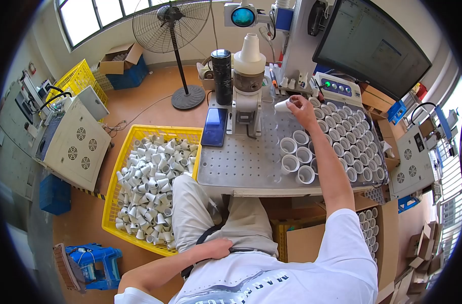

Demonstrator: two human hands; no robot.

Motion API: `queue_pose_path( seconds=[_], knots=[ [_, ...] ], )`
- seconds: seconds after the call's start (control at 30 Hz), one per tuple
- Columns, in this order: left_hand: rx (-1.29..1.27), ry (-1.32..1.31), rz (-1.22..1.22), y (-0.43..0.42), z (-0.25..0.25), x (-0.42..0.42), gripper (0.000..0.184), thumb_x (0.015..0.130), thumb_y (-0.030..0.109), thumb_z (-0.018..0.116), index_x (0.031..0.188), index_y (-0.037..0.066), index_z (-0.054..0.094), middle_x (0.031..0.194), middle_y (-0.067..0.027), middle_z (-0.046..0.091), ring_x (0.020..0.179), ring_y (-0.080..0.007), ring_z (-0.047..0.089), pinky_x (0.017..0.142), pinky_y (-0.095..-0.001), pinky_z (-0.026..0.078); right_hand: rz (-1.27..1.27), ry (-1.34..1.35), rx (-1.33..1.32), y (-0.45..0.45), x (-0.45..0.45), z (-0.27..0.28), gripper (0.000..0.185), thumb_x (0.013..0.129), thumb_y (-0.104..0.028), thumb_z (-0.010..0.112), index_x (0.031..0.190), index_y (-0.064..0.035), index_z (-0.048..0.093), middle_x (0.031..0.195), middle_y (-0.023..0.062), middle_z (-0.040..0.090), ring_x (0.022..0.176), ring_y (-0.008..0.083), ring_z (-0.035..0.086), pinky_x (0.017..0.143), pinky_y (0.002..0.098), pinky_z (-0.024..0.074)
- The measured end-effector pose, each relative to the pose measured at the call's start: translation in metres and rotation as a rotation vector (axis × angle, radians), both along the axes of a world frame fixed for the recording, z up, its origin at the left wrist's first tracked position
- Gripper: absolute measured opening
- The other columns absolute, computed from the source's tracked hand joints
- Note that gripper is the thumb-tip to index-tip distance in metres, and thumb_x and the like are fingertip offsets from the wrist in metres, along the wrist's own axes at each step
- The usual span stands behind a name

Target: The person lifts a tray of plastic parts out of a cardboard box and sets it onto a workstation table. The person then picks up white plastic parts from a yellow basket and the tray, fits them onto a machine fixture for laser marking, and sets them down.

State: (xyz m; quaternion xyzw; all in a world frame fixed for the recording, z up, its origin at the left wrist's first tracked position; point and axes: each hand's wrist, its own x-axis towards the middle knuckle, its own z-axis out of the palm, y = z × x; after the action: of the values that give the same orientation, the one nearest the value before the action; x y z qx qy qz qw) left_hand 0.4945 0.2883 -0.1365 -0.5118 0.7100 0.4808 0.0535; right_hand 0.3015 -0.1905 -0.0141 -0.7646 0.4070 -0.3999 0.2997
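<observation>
Pinched in the fingers of my right hand (303, 111) is a white tapered cup (281, 105), tilted on its side above the perforated metal worktable (226, 164). Standing below and to the right of that hand are rows of white cups (350, 144), open ends up, and a smaller group of cups (290, 163) sits left of my forearm. My left hand (218, 248) rests at my waist with its fingers curled in; nothing shows in it. A white cone-shaped fixture (250, 55) stands upright on a machine at the table's back.
A yellow crate (111, 202) heaped with loose white cups (150, 187) is left of my legs. On the table are a phone (214, 126), a black cylinder (222, 76) and a control box (337, 86). A monitor (373, 45) overhangs the right side.
</observation>
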Motion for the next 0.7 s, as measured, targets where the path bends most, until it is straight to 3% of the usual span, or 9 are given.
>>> queue_pose_path(
  seconds=[0.03, 0.13, 0.27, 0.4, 0.53, 0.6, 0.7],
  knots=[
    [0.000, 0.002, -0.001, 0.002, -0.008, 0.000, 0.026, 0.078, 0.009, 0.051, 0.090, -0.010, 0.064, 0.099, -0.0297, 0.063, 0.097, -0.0424, 0.060, 0.086, -0.0487, 0.045, -0.002, 0.014, -0.003, -0.001, -0.001, -0.001, 0.044, 0.080, -0.033, 0.070, 0.109, -0.0011, 0.064, 0.085, 0.0126, 0.069, 0.077, 0.0192, 0.064, 0.073, 0.0324, 0.0502],
    [-0.399, 0.011, -0.110, 0.005, -0.015, 0.003, 0.023, 0.074, 0.014, 0.057, 0.075, -0.007, 0.067, 0.088, -0.0243, 0.063, 0.092, -0.0369, 0.060, 0.083, -0.0465, 0.046, -0.001, -0.001, 0.017, -0.004, 0.000, -0.003, 0.045, 0.080, -0.034, 0.070, 0.109, -0.0008, 0.063, 0.085, 0.0128, 0.068, 0.078, 0.0194, 0.064, 0.074, 0.0327, 0.0503],
    [-0.327, -0.063, -0.112, 0.008, -0.019, 0.001, 0.026, 0.070, 0.010, 0.058, 0.086, -0.008, 0.066, 0.095, -0.0263, 0.060, 0.096, -0.0373, 0.059, 0.084, -0.0434, 0.047, -0.011, 0.012, 0.022, -0.005, -0.003, -0.003, 0.046, 0.080, -0.034, 0.069, 0.111, -0.0007, 0.063, 0.085, 0.0129, 0.068, 0.079, 0.0198, 0.064, 0.075, 0.0328, 0.0504],
    [-0.323, 0.088, 0.112, 0.005, -0.019, 0.012, 0.024, 0.067, 0.005, 0.056, 0.087, -0.007, 0.062, 0.097, -0.0245, 0.060, 0.096, -0.0383, 0.058, 0.085, -0.0418, 0.047, -0.013, -0.034, 0.027, -0.008, -0.006, -0.005, 0.047, 0.079, -0.033, 0.069, 0.112, -0.0007, 0.062, 0.086, 0.0133, 0.068, 0.079, 0.0206, 0.064, 0.075, 0.0330, 0.0506],
    [-0.455, 0.215, 0.390, -0.024, 0.021, 0.035, 0.029, 0.066, -0.004, 0.049, 0.094, -0.005, 0.057, 0.091, -0.0206, 0.060, 0.092, -0.0379, 0.059, 0.082, -0.0406, 0.048, -0.019, 0.003, -0.017, -0.002, -0.005, -0.001, 0.047, 0.078, -0.033, 0.069, 0.111, -0.0004, 0.061, 0.088, 0.0139, 0.068, 0.080, 0.0208, 0.065, 0.075, 0.0331, 0.0510],
    [-0.466, 0.155, 0.460, -0.050, 0.073, 0.047, 0.032, 0.064, -0.007, 0.046, 0.093, -0.003, 0.058, 0.090, -0.0186, 0.060, 0.089, -0.0354, 0.058, 0.081, -0.0387, 0.047, -0.014, 0.006, -0.016, -0.001, -0.005, -0.001, 0.047, 0.078, -0.033, 0.069, 0.111, -0.0004, 0.061, 0.088, 0.0140, 0.068, 0.080, 0.0209, 0.065, 0.075, 0.0331, 0.0511],
    [-0.641, 0.182, 0.518, -0.088, 0.108, 0.077, 0.035, 0.061, -0.009, 0.042, 0.090, -0.002, 0.059, 0.086, -0.0151, 0.061, 0.083, -0.0297, 0.057, 0.078, -0.0369, 0.047, -0.014, 0.002, -0.017, 0.000, -0.004, 0.000, 0.046, 0.078, -0.032, 0.069, 0.111, -0.0004, 0.061, 0.088, 0.0140, 0.069, 0.080, 0.0211, 0.065, 0.075, 0.0332, 0.0512]
  ],
)
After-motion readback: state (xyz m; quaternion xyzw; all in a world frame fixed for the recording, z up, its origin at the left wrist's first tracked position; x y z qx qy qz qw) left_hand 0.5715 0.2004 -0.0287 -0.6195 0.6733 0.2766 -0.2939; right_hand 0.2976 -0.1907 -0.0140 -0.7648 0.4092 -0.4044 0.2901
